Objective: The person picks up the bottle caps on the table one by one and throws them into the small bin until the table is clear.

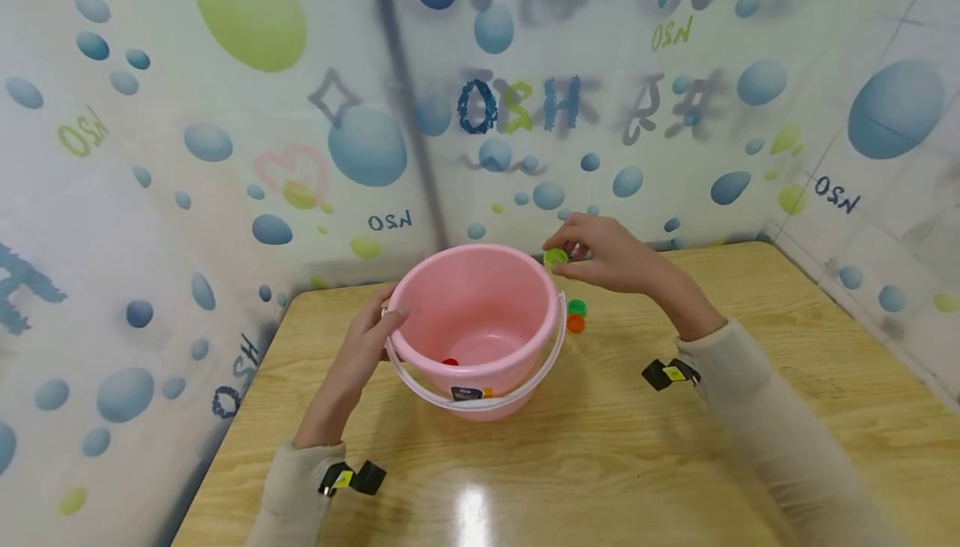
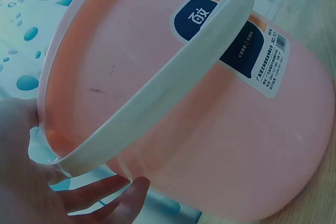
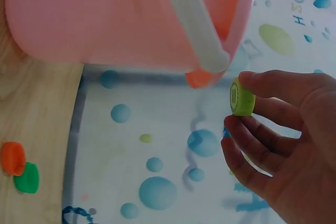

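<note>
A pink bucket (image 1: 480, 280) stands on the wooden table, with its white handle (image 1: 480, 404) lowered toward the front. My left hand (image 1: 366, 337) holds the bucket's left rim, thumb over the edge and fingers outside against the wall. Between thumb and fingertips, my right hand (image 1: 613, 257) pinches a yellow-green bottle cap (image 3: 242, 97) just outside the far right rim. Inside the bucket, a small red piece (image 1: 450, 362) shows low down, partly hidden by the front rim. A green bottle cap (image 1: 577, 307) and an orange bottle cap (image 1: 575, 324) lie together right of the bucket.
The light wood table (image 1: 675, 447) reaches back to a pale curtain (image 1: 300, 155) printed with blue and green drops. A tiled wall (image 1: 915, 197) runs along the right side. A printed label (image 2: 257, 51) is stuck on the bucket's front.
</note>
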`<state>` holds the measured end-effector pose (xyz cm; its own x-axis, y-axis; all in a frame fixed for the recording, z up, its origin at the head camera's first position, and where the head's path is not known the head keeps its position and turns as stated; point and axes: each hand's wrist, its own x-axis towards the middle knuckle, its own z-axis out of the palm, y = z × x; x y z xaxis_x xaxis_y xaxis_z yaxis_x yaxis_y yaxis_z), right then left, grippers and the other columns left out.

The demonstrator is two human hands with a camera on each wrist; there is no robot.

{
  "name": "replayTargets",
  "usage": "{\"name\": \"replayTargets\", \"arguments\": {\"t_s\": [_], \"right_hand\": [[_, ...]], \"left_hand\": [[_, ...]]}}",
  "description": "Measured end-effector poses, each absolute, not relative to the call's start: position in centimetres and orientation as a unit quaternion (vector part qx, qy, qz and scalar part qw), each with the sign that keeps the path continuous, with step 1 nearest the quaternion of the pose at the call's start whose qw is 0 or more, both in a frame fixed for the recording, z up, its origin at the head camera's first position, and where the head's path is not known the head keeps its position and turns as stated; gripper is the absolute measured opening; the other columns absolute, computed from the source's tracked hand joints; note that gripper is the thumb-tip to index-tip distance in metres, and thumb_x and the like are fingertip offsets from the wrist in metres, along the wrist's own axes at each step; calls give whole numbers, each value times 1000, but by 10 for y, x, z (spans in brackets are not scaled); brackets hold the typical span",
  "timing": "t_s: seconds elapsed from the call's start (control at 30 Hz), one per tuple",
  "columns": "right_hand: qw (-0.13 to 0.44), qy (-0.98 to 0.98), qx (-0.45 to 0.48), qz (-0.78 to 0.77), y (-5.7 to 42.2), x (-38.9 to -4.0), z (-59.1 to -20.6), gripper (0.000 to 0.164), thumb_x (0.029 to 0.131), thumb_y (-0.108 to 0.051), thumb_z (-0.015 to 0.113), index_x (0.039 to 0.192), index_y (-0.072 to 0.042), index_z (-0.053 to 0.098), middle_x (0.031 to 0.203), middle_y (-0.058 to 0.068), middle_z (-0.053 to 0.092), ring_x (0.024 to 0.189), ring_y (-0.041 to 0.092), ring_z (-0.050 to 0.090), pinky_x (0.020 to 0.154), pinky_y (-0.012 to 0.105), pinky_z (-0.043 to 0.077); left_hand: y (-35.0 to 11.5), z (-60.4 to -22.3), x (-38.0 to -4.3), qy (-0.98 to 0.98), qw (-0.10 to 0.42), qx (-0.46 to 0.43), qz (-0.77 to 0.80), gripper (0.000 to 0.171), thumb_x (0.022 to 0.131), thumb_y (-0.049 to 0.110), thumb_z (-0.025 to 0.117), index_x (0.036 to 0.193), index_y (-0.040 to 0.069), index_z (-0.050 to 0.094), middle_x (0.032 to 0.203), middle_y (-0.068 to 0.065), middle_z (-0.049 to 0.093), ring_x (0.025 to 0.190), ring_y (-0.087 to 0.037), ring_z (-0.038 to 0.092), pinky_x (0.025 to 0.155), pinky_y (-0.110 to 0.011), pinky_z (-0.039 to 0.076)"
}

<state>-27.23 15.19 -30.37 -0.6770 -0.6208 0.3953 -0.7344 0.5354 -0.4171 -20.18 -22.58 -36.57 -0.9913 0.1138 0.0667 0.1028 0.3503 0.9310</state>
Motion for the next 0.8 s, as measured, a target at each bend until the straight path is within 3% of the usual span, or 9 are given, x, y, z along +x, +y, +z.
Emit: {"name": "replayTargets", "arguments": {"t_s": [0.23,0.6,0.8], "right_hand": [[73,-868,423,249,130,-272,-272,29,93,-18,76,119,-6,73,113,10,68,96,24,67,83,39,62],[26,-857,472,206,90,-276,-247,28,93,-20,75,119,-8,74,111,7,67,99,21,66,83,34,61],[5,-854,488,179,71,-278,-239,26,92,-20,76,116,-12,75,109,3,69,98,17,65,84,32,59]], "left_hand": [[-226,-366,-201,822,4,62,566,51,106,39,50,154,22,44,141,-15,61,93,-28,71,76,-30,60],[-226,-366,-202,821,6,61,567,52,106,40,49,155,21,43,137,-18,63,85,-18,71,76,-31,60],[-226,-365,-202,819,10,57,572,52,106,40,49,155,22,42,140,-16,62,90,-25,72,77,-31,60]]}}
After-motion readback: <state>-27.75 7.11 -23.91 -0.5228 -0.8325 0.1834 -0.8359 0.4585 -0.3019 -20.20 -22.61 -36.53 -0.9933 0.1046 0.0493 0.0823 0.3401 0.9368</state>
